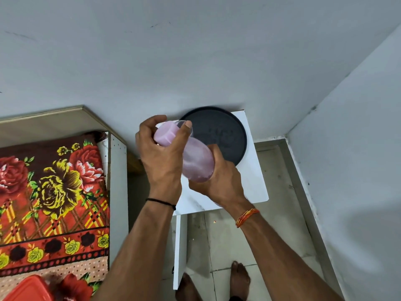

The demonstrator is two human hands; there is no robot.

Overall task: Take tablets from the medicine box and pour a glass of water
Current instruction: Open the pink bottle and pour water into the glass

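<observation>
A pink translucent water bottle (196, 161) is tilted over the white side table (251, 181), its top end pointing up and left. My right hand (221, 181) grips the bottle's base from below. My left hand (160, 157) is curled around the bottle's top end, where the rim of a clear glass (188, 126) shows against the neck. Whether water is flowing cannot be told. A red plastic box (28, 288) lies on the bed at the bottom left corner, partly cut off by the frame.
A round black tray (225, 135) sits at the back of the side table against the wall. A bed with a floral blanket (52, 192) and a wooden headboard fills the left. My bare feet stand on the tiled floor (271, 235) below the table.
</observation>
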